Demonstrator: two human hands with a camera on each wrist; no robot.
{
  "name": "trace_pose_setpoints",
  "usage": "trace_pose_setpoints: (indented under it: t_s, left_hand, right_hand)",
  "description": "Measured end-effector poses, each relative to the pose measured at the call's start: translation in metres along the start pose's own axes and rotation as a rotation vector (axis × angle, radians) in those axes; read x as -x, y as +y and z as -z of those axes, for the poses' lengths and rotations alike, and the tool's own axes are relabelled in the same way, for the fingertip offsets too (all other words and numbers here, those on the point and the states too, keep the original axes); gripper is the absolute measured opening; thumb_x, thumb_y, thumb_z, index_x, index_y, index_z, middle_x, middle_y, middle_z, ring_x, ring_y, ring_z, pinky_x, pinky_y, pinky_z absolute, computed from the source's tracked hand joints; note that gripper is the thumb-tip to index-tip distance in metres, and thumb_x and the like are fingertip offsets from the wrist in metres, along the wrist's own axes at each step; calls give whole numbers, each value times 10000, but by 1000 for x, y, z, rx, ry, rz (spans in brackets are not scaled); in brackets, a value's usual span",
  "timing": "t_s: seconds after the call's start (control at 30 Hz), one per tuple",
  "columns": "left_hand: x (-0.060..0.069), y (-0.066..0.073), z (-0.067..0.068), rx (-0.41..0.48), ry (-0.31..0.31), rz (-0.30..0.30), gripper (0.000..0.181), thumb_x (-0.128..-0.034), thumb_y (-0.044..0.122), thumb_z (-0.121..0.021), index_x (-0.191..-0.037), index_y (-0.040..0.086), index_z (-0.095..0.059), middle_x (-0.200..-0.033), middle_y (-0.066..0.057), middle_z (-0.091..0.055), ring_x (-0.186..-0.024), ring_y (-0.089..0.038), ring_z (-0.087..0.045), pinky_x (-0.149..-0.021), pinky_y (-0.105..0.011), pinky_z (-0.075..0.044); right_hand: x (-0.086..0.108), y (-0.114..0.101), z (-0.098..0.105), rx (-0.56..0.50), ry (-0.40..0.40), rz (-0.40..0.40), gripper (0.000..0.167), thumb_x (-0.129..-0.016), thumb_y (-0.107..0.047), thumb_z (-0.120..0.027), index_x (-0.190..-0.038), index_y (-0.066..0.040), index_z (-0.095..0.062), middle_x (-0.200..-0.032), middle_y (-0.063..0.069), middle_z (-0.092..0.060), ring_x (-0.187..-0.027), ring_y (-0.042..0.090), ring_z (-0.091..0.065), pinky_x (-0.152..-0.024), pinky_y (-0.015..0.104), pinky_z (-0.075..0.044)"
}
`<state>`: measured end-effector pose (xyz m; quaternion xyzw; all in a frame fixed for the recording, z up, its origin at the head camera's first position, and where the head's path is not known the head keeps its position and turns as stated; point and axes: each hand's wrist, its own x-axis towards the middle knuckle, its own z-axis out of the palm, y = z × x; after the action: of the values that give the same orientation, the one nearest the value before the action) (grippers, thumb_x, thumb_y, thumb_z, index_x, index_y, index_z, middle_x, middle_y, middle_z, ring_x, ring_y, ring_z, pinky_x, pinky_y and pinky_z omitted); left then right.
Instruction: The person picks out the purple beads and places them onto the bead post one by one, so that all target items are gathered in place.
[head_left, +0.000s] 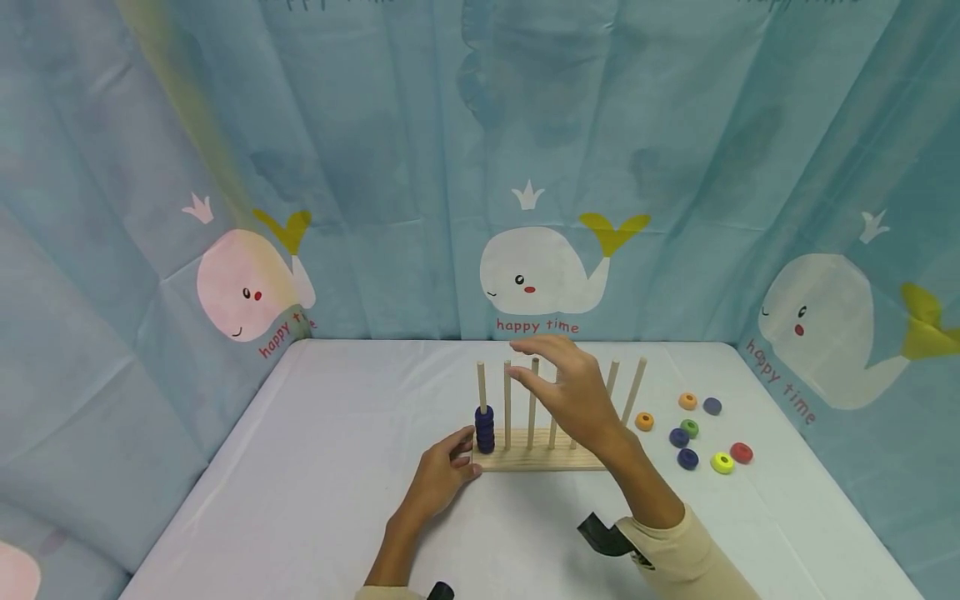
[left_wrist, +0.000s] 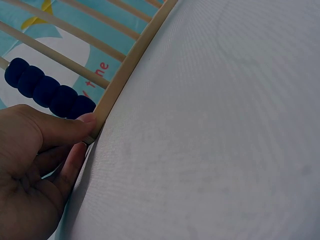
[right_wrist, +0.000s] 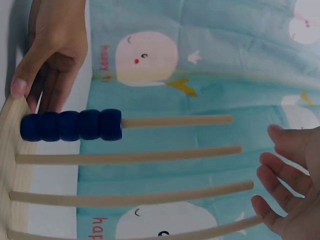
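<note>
A wooden bead rack stands on the table, with a row of upright pegs on its flat base. Several dark blue beads are stacked on the leftmost peg, down against the base. My left hand grips the base's left end; in the left wrist view its thumb presses the front edge by the lowest bead. Over the middle and right pegs is my right hand, fingers loosely bent, thumb apart, holding nothing. It hides part of those pegs. The right wrist view shows that hand's fingers just beyond the peg tips.
Loose beads lie right of the rack: orange, green, yellow, red and several blue ones. A white cloth covers the table. Behind hangs a light blue curtain printed with whales.
</note>
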<state>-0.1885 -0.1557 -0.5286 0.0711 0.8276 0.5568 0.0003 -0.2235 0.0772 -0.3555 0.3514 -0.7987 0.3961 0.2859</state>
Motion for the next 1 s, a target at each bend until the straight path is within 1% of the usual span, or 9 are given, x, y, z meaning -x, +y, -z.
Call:
trace_pose_setpoints:
  t_s: [0.13, 0.2, 0.3, 0.4, 0.57, 0.67, 0.8, 0.87, 1.0]
  left_hand:
    - [0, 0, -1, -1, 2, 3, 655, -927, 17, -788, -1531, 7, -532, -1398, -252, -646, -1269, -386, -669, -1044, -324, -601]
    - [-1, 0, -1, -5, 6, 2, 652, -927, 14, -787, -1529, 9, -536, -1395, -249, -649, -1267, -382, -670, -1042, -326, -602]
    - [-1, 1, -1, -9, 12, 9, 647, -930, 19, -785, -1529, 23, -540, -1396, -234, -652, -1269, -367, -671, -1041, -312, -602]
    - [-2, 1, -1, -12, 16, 14, 645, -933, 22, -782, -1532, 30, -541, -1397, -225, -653, -1270, -360, -672, -1038, -297, -602]
    - [-2, -1, 0, -20, 14, 10, 647, -938, 25, -777, -1537, 29, -534, -1401, -226, -650, -1269, -362, -674, -1037, -303, -603]
    - [-2, -1, 0, -19, 13, 18, 645, -943, 38, -778, -1539, 39, -535, -1404, -217, -650, -1270, -353, -674, -1041, -299, -600]
    - [-3, -1, 0, -15, 9, 19, 650, -944, 51, -784, -1542, 35, -529, -1410, -226, -646, -1267, -358, -676, -1037, -296, -602]
    - [-3, -1, 0, -13, 9, 19, 656, -942, 54, -787, -1543, 33, -527, -1415, -230, -643, -1267, -361, -677, -1035, -292, -603]
    - [-4, -2, -1, -11, 10, 16, 657, -938, 54, -791, -1541, 30, -529, -1418, -228, -642, -1274, -357, -672, -1038, -284, -599]
  right_hand:
    - [5, 3, 10, 14, 34, 9, 353, -894, -99, -858, -1234, -69, -772, -1194, 41, -775, -1158, 230, -708, -1051, 436, -600]
    - [8, 6, 14, 20, 56, 17, 351, -884, -80, -861, -1225, -64, -775, -1171, 42, -779, -1128, 232, -713, -1051, 373, -597]
    - [12, 10, 22, 9, 82, 7, 358, -875, -57, -863, -1222, -55, -776, -1158, 47, -780, -1096, 223, -712, -1055, 234, -562]
    - [17, 15, 31, 13, 102, -9, 356, -872, -49, -862, -1218, -57, -779, -1153, 47, -779, -1063, 210, -707, -1003, 143, -524]
    - [25, 26, 46, 35, 146, -8, 343, -852, -9, -863, -1184, -44, -786, -1132, 58, -781, -997, 218, -702, -894, 149, -545]
    - [30, 31, 56, 30, 172, -25, 349, -846, 15, -863, -1181, -43, -788, -1137, 56, -783, -995, 225, -705, -907, 143, -555]
    - [37, 38, 71, 14, 191, -98, 342, -869, 25, -842, -1197, -52, -788, -1135, 61, -785, -1002, 124, -699, -915, 98, -549]
    - [40, 41, 79, 14, 199, -133, 329, -883, 31, -826, -1201, -46, -786, -1125, 81, -786, -1015, 44, -680, -922, 82, -547]
    - [48, 51, 90, 56, 239, -158, 311, -890, 49, -806, -1193, -17, -781, -1092, 120, -785, -1022, -59, -645, -926, 48, -529]
